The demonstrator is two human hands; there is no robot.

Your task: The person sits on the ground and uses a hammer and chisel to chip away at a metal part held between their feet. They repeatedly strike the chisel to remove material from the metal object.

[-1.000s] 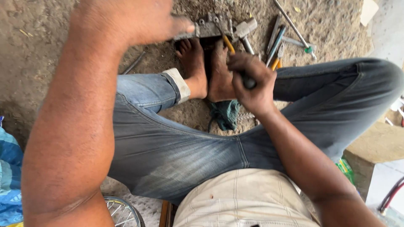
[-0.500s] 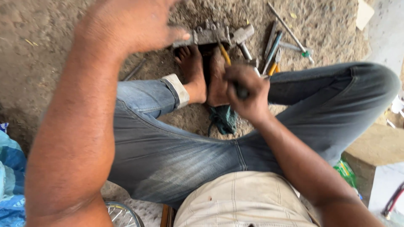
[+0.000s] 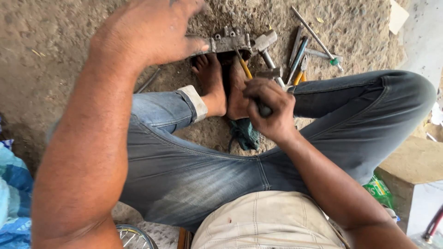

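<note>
**Two hands at a metal casting on the dirt floor**

At the far left edge lies a blue and white plastic sack [image 3: 11,193], crumpled, its printing too blurred to make out. Just right of it, at the bottom edge, shows a slice of one spoked wheel rim [image 3: 134,236].

The left hand [image 3: 147,32] reaches forward across the top of the view, fingers pressed down on the left end of a grey metal casting [image 3: 228,44]; how far they wrap around it cannot be told. The casting rests on the ground, touching the toes of two bare feet [image 3: 221,87], which sit side by side. Below the heels lies one dark green rag [image 3: 244,133].

The right hand [image 3: 270,110] is curled tightly around the dark handle of a hammer [image 3: 270,74], whose metal head sits just above the knuckles, near the casting's right end. A yellow-handled tool [image 3: 244,67] leans from the casting toward this hand.

Right of the hammer, several loose tools [image 3: 300,50] lie close together on the dirt: a second hammer head, some long steel rods and wrenches, and orange-handled pliers; their exact count cannot be told.

Farther right, one pale card scrap [image 3: 398,16] lies in the upper corner, and one green printed packet [image 3: 379,189] is tucked beside a tan block [image 3: 410,161] under the right knee.
</note>
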